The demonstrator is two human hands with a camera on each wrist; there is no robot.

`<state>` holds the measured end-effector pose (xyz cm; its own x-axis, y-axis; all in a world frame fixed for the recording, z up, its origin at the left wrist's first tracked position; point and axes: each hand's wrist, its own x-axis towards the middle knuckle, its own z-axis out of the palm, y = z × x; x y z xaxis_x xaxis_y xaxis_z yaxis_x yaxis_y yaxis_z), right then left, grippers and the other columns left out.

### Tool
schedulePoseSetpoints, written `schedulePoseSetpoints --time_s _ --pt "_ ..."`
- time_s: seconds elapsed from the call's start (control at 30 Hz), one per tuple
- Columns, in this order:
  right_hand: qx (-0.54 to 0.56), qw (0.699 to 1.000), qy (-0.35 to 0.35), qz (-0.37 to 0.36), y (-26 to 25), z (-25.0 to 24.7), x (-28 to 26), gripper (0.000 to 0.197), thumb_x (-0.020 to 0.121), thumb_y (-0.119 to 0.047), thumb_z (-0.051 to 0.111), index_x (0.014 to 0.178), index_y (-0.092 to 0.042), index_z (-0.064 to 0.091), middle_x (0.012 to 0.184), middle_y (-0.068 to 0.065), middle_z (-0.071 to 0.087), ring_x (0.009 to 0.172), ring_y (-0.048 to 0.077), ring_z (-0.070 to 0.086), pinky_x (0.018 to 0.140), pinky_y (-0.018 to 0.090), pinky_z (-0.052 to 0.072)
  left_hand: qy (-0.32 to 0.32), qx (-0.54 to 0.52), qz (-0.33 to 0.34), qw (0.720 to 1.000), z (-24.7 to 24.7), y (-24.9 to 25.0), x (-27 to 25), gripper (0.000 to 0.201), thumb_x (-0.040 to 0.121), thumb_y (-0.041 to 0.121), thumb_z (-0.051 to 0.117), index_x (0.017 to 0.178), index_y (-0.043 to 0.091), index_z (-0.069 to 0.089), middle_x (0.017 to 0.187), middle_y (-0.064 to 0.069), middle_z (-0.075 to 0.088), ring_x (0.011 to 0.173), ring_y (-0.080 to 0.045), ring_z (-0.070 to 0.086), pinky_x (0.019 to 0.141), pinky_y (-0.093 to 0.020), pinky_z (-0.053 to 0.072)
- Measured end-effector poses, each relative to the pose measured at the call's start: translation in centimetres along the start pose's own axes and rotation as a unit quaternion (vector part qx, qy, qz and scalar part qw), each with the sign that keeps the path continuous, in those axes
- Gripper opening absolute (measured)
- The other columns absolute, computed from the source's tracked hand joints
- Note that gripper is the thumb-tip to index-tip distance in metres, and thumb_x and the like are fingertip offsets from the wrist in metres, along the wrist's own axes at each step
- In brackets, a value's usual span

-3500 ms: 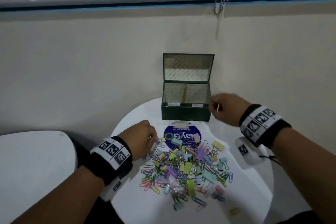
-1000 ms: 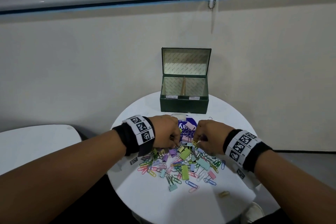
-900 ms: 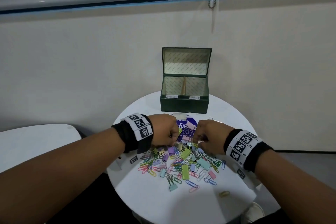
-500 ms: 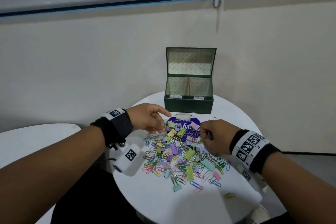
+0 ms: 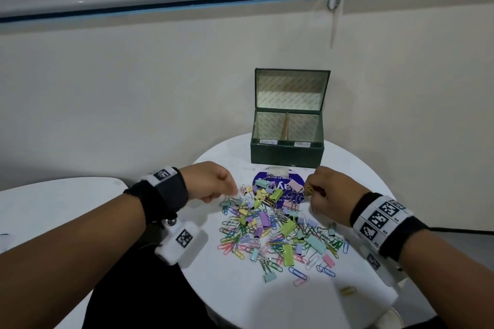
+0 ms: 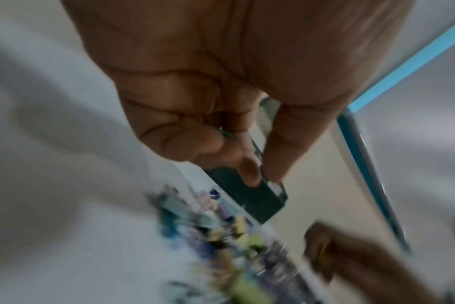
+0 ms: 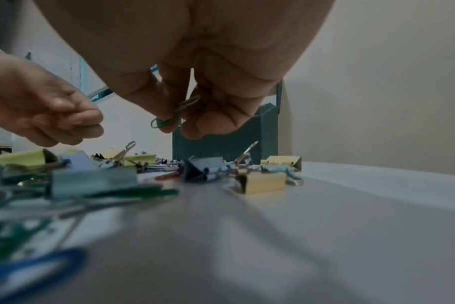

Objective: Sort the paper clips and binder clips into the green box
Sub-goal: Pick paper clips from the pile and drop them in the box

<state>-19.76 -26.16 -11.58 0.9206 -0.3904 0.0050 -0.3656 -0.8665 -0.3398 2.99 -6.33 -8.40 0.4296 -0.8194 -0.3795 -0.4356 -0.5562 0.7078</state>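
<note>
Both hands are low over the heap of paper clips and binder clips (image 5: 278,224), which spreads across the middle of the round white tabletop (image 5: 307,299) in the lower centre of the head view. The right hand (image 5: 330,191), right of centre, has its fingers curled and pinches a few paper clips: the right wrist view shows a green paper clip (image 7: 164,122) and a silvery one (image 7: 187,105) between thumb and fingertips, just above the tabletop. In the head view a yellow paper clip (image 5: 310,189) also shows at that hand's fingertips. The left hand (image 5: 213,181), left of centre, hangs at the heap's upper-left edge with fingers curled in; the left wrist view is blurred, but a small green sliver (image 6: 226,133) sits between thumb and finger there, and what it is I cannot tell. The green box (image 5: 287,153) stands at the far edge of the tabletop, above the heap, lid upright and open, a divider splitting it into two compartments with a small white label on the front rim of each. A purple round sticker (image 5: 278,187) lies between box and heap, partly covered by clips. One yellow clip (image 5: 347,290) lies apart in the lower right.
</note>
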Motion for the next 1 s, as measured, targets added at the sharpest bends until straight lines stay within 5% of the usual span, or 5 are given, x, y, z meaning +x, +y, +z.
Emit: schedulePoseSetpoints --time_s 0.13,0.33,0.57,0.87,1.0 --pt "0.011 1.0 -0.006 0.008 0.2 0.1 0.1 0.017 0.098 -0.022 0.046 0.099 -0.023 0.063 0.097 -0.003 0.059 0.085 0.013 0.056 0.074 0.024 0.044 -0.014 0.393 0.039 0.919 1.7 -0.1 -1.9 0.023 0.075 0.05 0.073 0.087 0.031 0.071 0.082 0.02 0.064 0.078 0.0 0.058 0.075 -0.025 0.049" --pt "0.013 0.999 -0.013 0.03 0.5 0.3 0.2 0.015 0.1 -0.027 0.044 0.095 -0.035 0.056 0.089 -0.008 0.065 0.08 0.011 0.059 0.075 0.03 0.053 -0.02 0.434 0.076 0.898 2.9 -0.1 -1.7 0.006 0.087 0.035 0.061 0.088 0.032 0.067 0.09 0.016 0.053 0.091 -0.013 0.059 0.079 -0.028 0.047" --pt "0.022 0.999 -0.001 0.034 0.3 0.3 -0.1 0.017 0.099 -0.026 0.044 0.096 -0.035 0.058 0.088 -0.008 0.066 0.077 0.011 0.06 0.073 0.031 0.053 -0.045 0.245 0.069 0.966 -0.4 1.1 -0.2 0.008 0.086 0.018 0.067 0.08 0.024 0.069 0.062 0.022 0.06 0.056 0.008 0.051 0.062 -0.013 0.041" --pt "0.019 0.999 0.012 0.044 0.4 -0.2 -0.1 0.018 0.098 -0.024 0.042 0.095 -0.028 0.059 0.086 -0.007 0.065 0.076 0.011 0.06 0.071 0.03 0.053 0.016 -0.115 0.075 0.99 -2.0 9.9 7.9 0.012 0.089 0.004 0.059 0.079 0.011 0.063 0.072 -0.004 0.063 0.052 -0.008 0.04 0.04 -0.017 0.031" --pt "0.02 0.998 0.02 0.049 0.5 -0.1 0.0 0.018 0.098 -0.024 0.041 0.094 -0.027 0.058 0.088 -0.006 0.065 0.076 0.012 0.059 0.07 0.029 0.052 0.054 -0.075 0.065 0.994 -0.6 12.1 11.2 0.011 0.08 0.017 0.068 0.083 0.007 0.069 0.082 -0.017 0.07 0.055 -0.016 0.046 0.048 -0.023 0.037"
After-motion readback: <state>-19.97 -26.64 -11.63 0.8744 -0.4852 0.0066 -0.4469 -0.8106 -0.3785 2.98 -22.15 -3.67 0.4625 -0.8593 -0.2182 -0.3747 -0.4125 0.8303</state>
